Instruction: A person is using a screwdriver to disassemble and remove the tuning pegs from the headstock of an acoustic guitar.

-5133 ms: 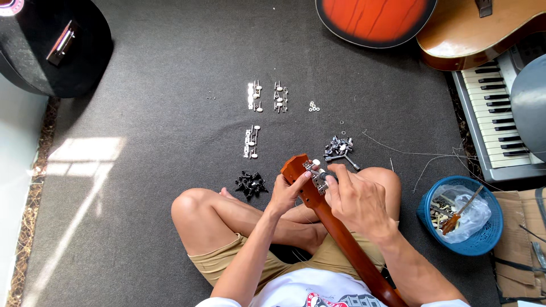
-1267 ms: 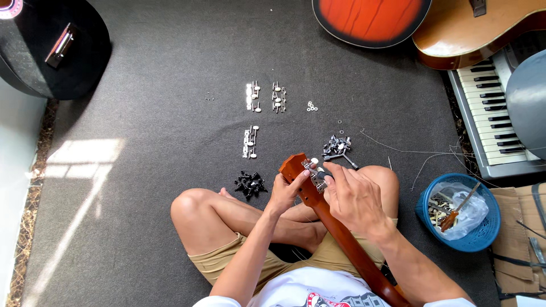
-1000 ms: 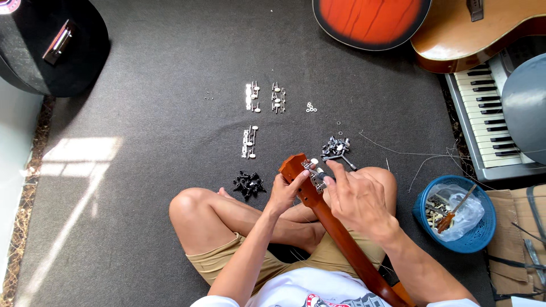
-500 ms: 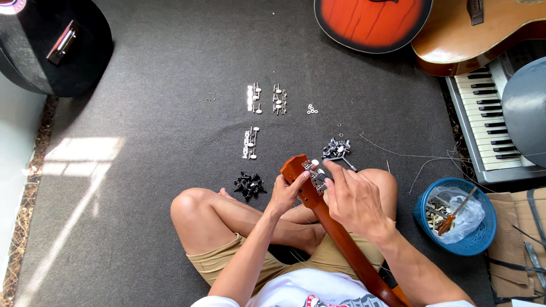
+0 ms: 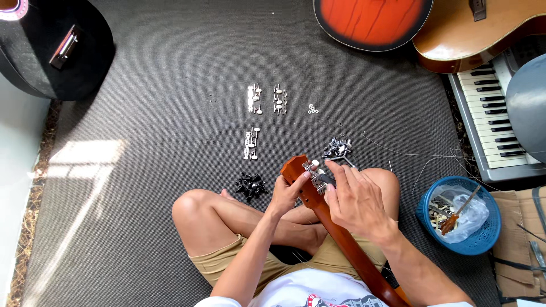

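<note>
Grey carpet (image 5: 159, 74) lies beneath; guitar headstock (image 5: 296, 169) is gripped by left hand (image 5: 287, 193), right hand (image 5: 355, 199) pinching tuning machine (image 5: 314, 170) beside it

Floor was covered by dark grey carpet (image 5: 170, 68). A sunlight patch (image 5: 85, 162) lay at its left side beside a pale wall (image 5: 14, 148). An electric keyboard (image 5: 492, 131) stood along the right edge.

Seated cross-legged on grey carpet (image 5: 170, 85), guitar neck (image 5: 347, 250) across lap. Left hand (image 5: 287, 193) gripping headstock (image 5: 296, 169); right hand (image 5: 355, 202) pinching dark tool (image 5: 325, 178) against tuners (image 5: 314, 169). Ahead: white tuner sets (image 5: 264, 99), black pegs (image 5: 250, 185). Right: blue basket (image 5: 483, 239), keyboard (image 5: 489, 122).
</note>
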